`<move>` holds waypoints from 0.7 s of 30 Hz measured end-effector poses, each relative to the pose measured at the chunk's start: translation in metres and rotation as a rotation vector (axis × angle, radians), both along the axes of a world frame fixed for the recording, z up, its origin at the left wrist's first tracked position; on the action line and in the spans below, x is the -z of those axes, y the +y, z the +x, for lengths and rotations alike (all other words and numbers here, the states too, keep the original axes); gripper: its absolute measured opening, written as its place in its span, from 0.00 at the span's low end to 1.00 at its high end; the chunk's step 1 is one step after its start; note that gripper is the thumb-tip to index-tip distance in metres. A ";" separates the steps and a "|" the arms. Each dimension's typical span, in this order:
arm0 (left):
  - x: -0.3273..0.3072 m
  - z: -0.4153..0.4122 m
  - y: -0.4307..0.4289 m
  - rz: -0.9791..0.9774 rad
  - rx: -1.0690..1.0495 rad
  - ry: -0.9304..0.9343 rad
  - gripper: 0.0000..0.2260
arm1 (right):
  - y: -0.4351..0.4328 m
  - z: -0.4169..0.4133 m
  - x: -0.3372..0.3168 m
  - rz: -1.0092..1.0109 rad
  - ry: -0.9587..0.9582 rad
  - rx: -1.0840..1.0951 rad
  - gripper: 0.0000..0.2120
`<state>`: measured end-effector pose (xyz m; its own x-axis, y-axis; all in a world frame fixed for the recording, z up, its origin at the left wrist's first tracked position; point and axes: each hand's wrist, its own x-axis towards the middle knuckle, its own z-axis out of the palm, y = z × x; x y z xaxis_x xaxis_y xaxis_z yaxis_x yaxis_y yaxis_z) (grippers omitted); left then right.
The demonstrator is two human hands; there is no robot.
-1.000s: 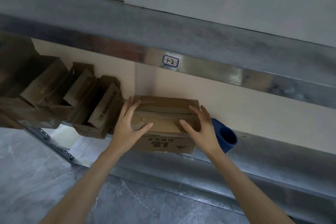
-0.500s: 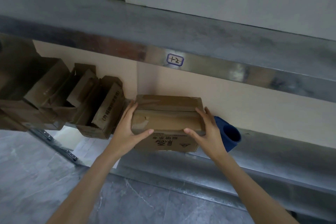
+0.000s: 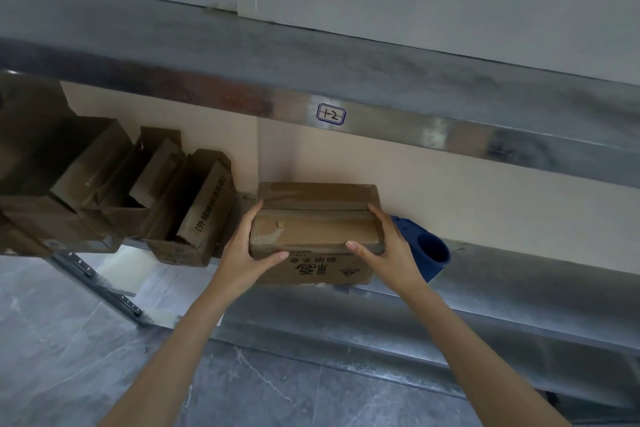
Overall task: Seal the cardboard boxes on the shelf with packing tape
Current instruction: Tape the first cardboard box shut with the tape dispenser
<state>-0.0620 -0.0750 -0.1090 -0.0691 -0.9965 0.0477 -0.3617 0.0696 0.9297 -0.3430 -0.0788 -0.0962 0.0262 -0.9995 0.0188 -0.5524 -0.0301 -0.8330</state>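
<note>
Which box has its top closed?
The box gripped between the left hand and right hand; its flaps lie flat, while the other boxes beside it gape open.

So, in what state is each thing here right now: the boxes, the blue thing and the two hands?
closed box: flaps folded shut, held at both ends
left hand: grips the box's left end, thumb on its front
right hand: grips the box's right end, thumb on its front
open boxes: flaps up, unsealed
blue object: lying on the shelf, not touched

dim cool light, glare on the metal shelf rail, boxes left in shadow
</note>
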 end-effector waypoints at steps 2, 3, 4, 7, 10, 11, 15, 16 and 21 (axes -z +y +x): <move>-0.004 0.000 -0.002 -0.006 -0.006 0.000 0.43 | 0.000 0.003 -0.005 0.032 0.037 -0.017 0.45; -0.007 0.000 -0.003 -0.005 -0.007 0.007 0.43 | 0.001 0.005 -0.008 0.045 0.032 -0.021 0.45; -0.011 0.001 -0.004 -0.010 -0.008 0.014 0.43 | 0.001 0.007 -0.013 0.050 0.015 -0.017 0.45; -0.027 0.008 -0.008 -0.049 -0.010 0.021 0.41 | 0.004 0.013 -0.029 0.006 0.002 0.019 0.45; -0.045 0.012 -0.009 -0.109 0.014 0.011 0.41 | 0.013 0.018 -0.048 -0.069 0.037 0.064 0.50; -0.052 0.012 -0.009 -0.123 0.021 0.002 0.42 | 0.016 0.018 -0.054 -0.085 0.043 0.079 0.51; -0.080 -0.005 -0.006 -0.161 0.063 0.008 0.41 | 0.029 0.005 -0.081 -0.169 0.075 0.135 0.53; -0.087 -0.012 -0.004 -0.171 0.078 0.023 0.40 | 0.032 -0.002 -0.087 -0.195 0.069 0.160 0.52; -0.117 -0.056 0.000 -0.223 0.200 0.052 0.39 | 0.053 -0.050 -0.113 -0.277 0.017 0.292 0.47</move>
<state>-0.1184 -0.0755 0.0080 -0.2547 -0.9277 0.2729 -0.2722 0.3395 0.9004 -0.3928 -0.0253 0.0166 -0.2556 -0.9220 0.2909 -0.5844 -0.0924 -0.8062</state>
